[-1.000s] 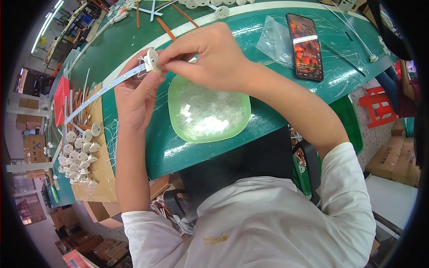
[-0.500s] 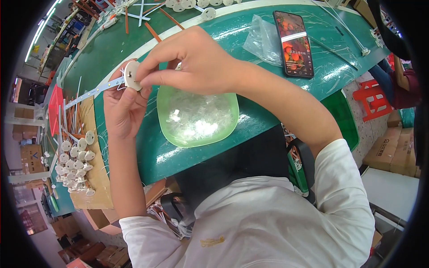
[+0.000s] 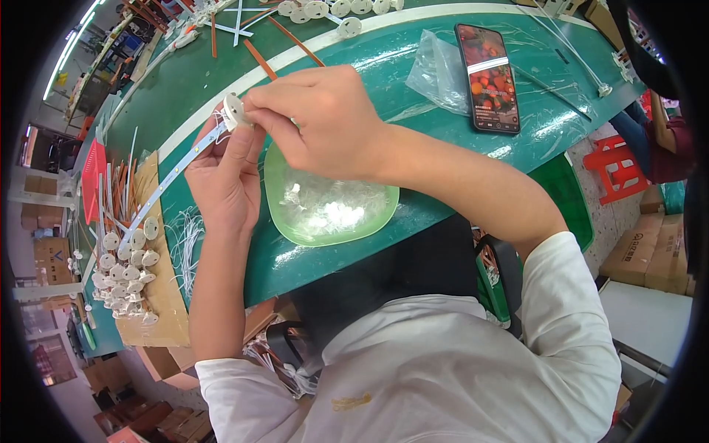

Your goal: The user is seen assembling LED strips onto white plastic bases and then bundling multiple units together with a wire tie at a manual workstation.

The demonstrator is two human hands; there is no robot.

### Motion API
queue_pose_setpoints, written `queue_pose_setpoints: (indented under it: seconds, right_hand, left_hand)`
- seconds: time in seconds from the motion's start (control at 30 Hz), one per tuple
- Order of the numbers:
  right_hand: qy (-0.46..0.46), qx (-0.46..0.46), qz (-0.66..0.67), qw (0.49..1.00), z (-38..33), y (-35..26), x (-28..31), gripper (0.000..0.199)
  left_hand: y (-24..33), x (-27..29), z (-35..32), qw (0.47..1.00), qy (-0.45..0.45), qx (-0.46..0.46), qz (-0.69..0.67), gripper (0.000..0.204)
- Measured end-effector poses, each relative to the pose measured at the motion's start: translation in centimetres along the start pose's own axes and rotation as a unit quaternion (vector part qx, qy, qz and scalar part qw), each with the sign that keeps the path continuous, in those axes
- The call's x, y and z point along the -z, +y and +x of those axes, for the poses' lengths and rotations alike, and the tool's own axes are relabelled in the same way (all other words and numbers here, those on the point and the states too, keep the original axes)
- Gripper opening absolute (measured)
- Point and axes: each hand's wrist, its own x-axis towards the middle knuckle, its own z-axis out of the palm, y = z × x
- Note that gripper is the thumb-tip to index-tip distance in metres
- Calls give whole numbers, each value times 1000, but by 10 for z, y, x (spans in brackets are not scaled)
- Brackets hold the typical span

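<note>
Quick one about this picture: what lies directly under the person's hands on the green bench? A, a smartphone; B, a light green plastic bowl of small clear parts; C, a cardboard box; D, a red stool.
B: the light green bowl of small clear parts sits right below the left hand and the right hand, which pinch a white end cap on a strip; the smartphone lies off to the right.
</note>
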Motion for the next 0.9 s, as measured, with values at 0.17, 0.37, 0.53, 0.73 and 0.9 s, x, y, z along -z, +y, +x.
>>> queue_pose_setpoints:
  seconds: [0.17, 0.37, 0.53, 0.73, 0.9]
  right_hand:
    - [-14, 33, -24, 999, 0, -2, 0, 9]
    - [-21, -22, 56, 998, 4, 6, 0, 9]
    - [-39, -38, -3, 999, 2, 15, 4, 8]
    - [-177, -1, -343, 923, -5, 68, 26, 13]
    - [-178, -82, -404, 893, -6, 70, 30, 23]
  left_hand:
    - [-1, 9, 3, 999, -17, -3, 37, 39]
    - [9, 10, 13, 997, -61, -13, 37, 35]
    - [56, 30, 33, 985, -50, 31, 160, 33]
    - [131, 38, 26, 556, -72, 41, 827, 39]
    - [160, 91, 12, 409, -94, 77, 905, 38]
